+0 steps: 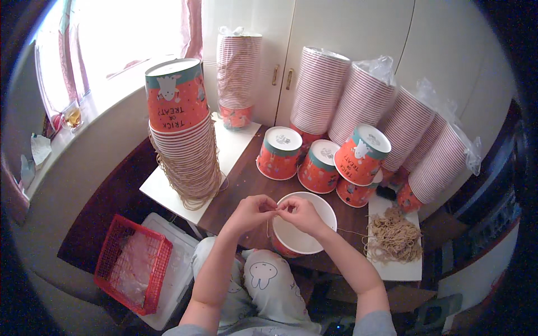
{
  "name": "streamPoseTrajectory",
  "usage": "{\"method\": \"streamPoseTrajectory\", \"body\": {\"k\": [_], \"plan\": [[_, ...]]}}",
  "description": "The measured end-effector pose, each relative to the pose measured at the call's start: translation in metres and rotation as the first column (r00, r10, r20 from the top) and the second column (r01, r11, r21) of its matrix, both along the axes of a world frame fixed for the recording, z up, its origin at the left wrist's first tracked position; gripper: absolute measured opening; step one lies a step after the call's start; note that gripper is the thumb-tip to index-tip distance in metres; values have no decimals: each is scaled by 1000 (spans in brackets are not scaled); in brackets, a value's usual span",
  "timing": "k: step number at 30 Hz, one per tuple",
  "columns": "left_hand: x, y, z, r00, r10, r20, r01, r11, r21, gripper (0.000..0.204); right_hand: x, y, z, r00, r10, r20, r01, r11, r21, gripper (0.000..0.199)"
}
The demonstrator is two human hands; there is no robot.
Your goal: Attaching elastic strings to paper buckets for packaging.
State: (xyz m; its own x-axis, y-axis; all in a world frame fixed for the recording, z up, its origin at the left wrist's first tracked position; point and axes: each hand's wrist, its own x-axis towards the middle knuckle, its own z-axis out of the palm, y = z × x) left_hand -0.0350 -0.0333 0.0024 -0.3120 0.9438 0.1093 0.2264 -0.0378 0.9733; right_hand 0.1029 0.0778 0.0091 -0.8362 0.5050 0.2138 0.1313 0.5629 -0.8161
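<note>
My left hand (259, 213) and my right hand (297, 214) meet over the rim of an upright paper bucket (305, 238), white inside and orange outside. Both hands are pinched on a thin tan string (268, 228), which hangs down beside the bucket's left side. The fingertips nearly touch, and the exact shape of the string between them is too small to make out. From the bucket's right side a strand runs to a tangled heap of tan string (394, 238) on a white board.
At left stands a tall stack of upside-down orange buckets (182, 112) with string loops hanging round it. Several upside-down buckets (280, 151) stand behind the bucket. Wrapped bucket stacks (320, 89) line the cabinet. A red basket (159, 280) sits low at left.
</note>
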Motion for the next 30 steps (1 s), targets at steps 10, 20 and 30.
{"method": "streamPoseTrajectory", "body": {"k": [10,20,30], "plan": [[3,-1,4,985,65,-162,-73,996,-42,20,0,-1,3,1000,-5,26,6,999,-37,16],[0,-3,-1,991,-116,59,124,979,-160,20,2,-2,5,1000,0,17,0,999,43,16],[-10,3,-16,924,-191,332,259,950,-176,20,14,-5,21,989,117,-86,-71,909,410,34]]}}
